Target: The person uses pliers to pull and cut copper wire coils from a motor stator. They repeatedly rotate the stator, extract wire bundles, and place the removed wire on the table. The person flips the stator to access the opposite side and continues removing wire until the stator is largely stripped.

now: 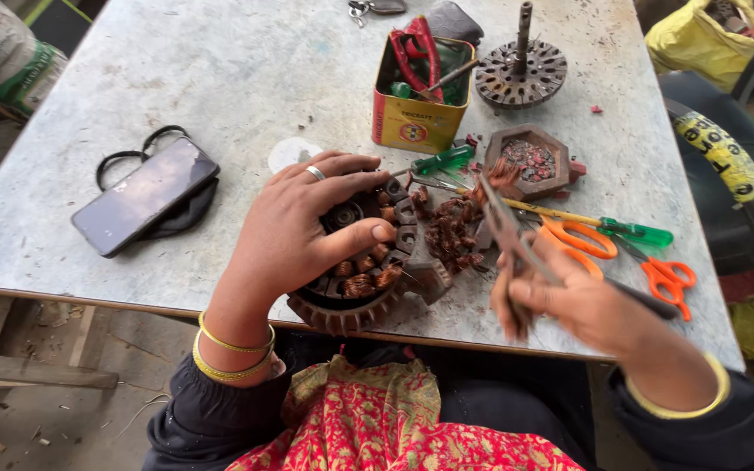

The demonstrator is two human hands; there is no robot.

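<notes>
Fingers of the left hand [303, 227] spread wide over a round motor stator [361, 279], thumb pressed on its inner ring, a silver ring on one finger; two yellow bangles [233, 356] at the wrist. The stator sits at the near edge of the table [220, 78], lower centre of the frame, with copper windings [364, 281] showing in some slots.

Right hand [573, 301], lower right of centre: fingers curled tight around the handles of grey pliers [503, 228], whose nose points up toward frame centre; blurred, so the state of its tip cannot be told.

Cut copper wire scraps [451, 231]: heaped on the table between stator and pliers.

Orange-handled scissors [582, 237]: just above the right hand; a second orange pair [667, 277] further right.

Green-handled screwdriver [634, 232]: lying across, right of centre. Another green-handled screwdriver [442, 160]: centre, below the tin.

Yellow and red tin [421, 92]: upper centre, holding red-handled tools.

Second stator with upright shaft [521, 74]: upper centre right, beside the tin.

Hexagonal dish [530, 161]: below that stator, holding small bits.

Dark phone [144, 194]: left of frame, lying on a black pouch with a strap [187, 214].

Keys [375, 7]: top edge.

Red and gold patterned cloth [394, 419]: bottom centre, on the person's lap.
</notes>
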